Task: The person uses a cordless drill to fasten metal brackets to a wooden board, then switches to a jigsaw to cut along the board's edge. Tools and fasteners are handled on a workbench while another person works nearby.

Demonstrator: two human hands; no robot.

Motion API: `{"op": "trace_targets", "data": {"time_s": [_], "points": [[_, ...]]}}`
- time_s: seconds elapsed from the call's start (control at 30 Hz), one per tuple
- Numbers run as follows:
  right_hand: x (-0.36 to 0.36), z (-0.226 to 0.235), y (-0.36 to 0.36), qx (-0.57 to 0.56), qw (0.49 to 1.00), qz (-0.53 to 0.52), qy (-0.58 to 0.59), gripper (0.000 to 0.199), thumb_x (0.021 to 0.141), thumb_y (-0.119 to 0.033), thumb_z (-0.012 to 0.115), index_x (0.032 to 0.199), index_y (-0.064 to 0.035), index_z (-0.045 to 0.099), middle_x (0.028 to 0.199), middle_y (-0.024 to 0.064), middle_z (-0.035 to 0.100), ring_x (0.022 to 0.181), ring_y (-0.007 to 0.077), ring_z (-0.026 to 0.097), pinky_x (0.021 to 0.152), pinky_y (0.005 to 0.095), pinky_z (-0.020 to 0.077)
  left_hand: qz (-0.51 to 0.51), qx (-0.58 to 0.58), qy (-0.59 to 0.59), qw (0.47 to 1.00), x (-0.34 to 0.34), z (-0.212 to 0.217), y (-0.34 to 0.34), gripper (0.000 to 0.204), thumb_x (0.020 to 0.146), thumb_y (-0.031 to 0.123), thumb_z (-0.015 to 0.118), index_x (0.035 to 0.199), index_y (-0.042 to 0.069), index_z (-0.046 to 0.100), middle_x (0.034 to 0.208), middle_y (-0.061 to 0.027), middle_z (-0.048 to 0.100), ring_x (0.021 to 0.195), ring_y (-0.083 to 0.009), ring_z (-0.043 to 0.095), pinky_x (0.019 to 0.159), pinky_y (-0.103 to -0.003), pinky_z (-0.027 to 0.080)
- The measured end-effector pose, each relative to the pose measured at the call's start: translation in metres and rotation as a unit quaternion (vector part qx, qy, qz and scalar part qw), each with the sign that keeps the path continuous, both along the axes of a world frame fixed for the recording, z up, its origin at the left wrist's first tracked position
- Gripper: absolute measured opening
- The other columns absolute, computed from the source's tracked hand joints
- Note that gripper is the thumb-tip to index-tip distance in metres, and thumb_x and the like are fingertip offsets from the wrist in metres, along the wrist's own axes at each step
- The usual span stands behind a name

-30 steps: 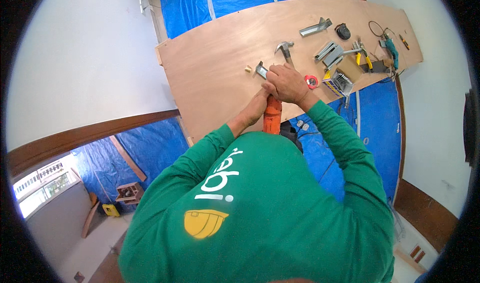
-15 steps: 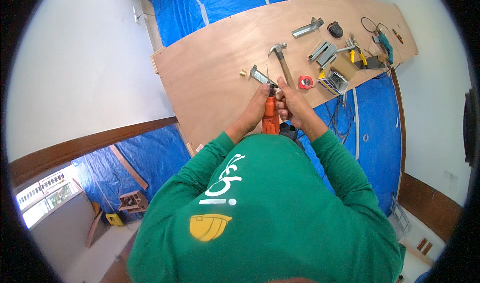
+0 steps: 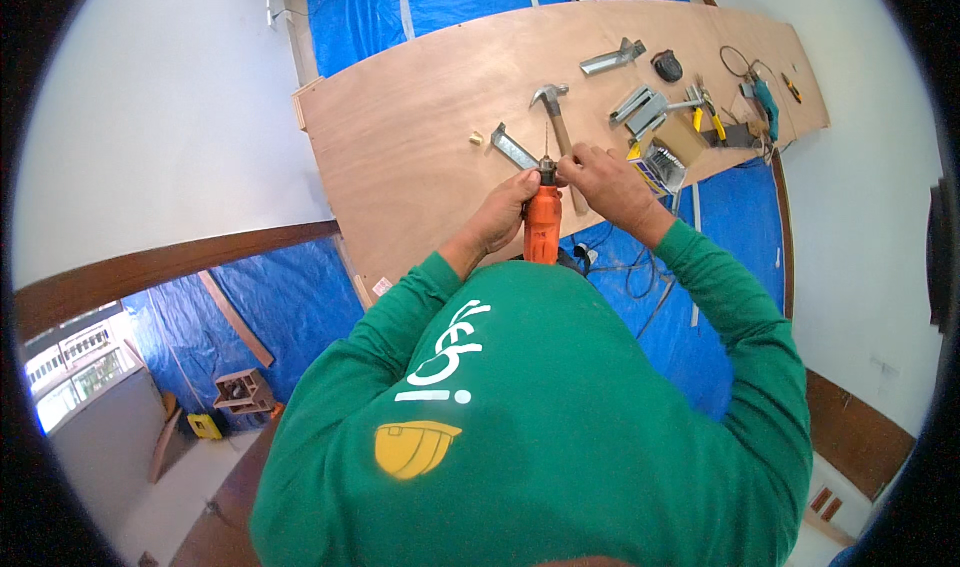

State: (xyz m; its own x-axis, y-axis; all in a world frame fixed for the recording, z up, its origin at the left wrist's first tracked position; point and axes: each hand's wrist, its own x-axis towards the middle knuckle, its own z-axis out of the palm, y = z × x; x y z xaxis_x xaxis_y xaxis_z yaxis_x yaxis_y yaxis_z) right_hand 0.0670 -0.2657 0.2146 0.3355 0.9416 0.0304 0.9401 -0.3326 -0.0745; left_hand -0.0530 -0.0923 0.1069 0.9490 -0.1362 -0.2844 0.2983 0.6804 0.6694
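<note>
An orange power drill [image 3: 542, 229] stands against my front, its bit [image 3: 547, 139] pointing away from me over the table. My left hand [image 3: 500, 215] is wrapped round the drill's front end, with the thumb beside the dark chuck [image 3: 546, 172]. At the chuck's right side, my right hand [image 3: 612, 187] is closed in a pinch; whatever sits between its fingertips is too small to make out. A claw hammer [image 3: 557, 125] lies just beyond, its handle partly behind my right hand. Left of the bit lies a grey metal bracket [image 3: 515, 149], near a small brass-coloured piece [image 3: 476, 139].
On the plywood tabletop [image 3: 400, 147], an open box of screws [image 3: 662, 167], metal brackets [image 3: 640, 112], a black tape measure [image 3: 667, 65], yellow-handled pliers [image 3: 712, 117] and a teal power tool [image 3: 766, 107] lie to the right. Cables [image 3: 645, 277] trail over blue sheeting [image 3: 690, 342].
My right hand has turned over and its fingers now pinch at the chuck's side. It covers the spot where the red tape measure showed. My left hand still grips the drill.
</note>
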Motion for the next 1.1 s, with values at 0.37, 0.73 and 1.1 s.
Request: {"op": "trace_targets", "data": {"time_s": [0.37,0.73,1.1], "points": [[-0.008,-0.023,0.033,0.166,0.568,-0.383,0.709,0.040,0.108,-0.048,0.059,0.098,-0.0088,0.061,0.069,-0.0037,0.048,0.053,0.0092,0.047,0.047,0.0261,0.0364,0.016,-0.050,-0.035,0.998,0.005,-0.013,0.020,0.043,0.114,0.042,0.053,0.134,0.004,0.060,0.124,-0.0078,0.068,0.115,-0.0163,0.063,0.103,-0.036,0.052],[0.032,-0.031,0.027,0.075,0.445,-0.346,0.823,0.039,0.114,-0.043,0.052,0.087,-0.0149,0.050,0.066,-0.0071,0.038,0.053,0.0081,0.040,0.046,0.0273,0.0323,0.008,0.025,-0.003,1.000,0.014,0.004,0.023,0.042,0.114,0.035,0.056,0.141,0.004,0.057,0.132,-0.0069,0.067,0.120,-0.0165,0.063,0.106,-0.037,0.051],[0.035,-0.064,0.036,0.116,0.683,-0.354,0.628,0.067,0.112,-0.060,0.046,0.093,0.0029,0.060,0.072,0.0147,0.062,0.057,0.0304,0.058,0.060,0.0429,0.0505,0.001,0.040,0.027,0.999,0.017,0.006,0.022,0.050,0.116,0.042,0.050,0.142,0.001,0.060,0.133,-0.0103,0.067,0.120,-0.0201,0.063,0.107,-0.039,0.051]]}}
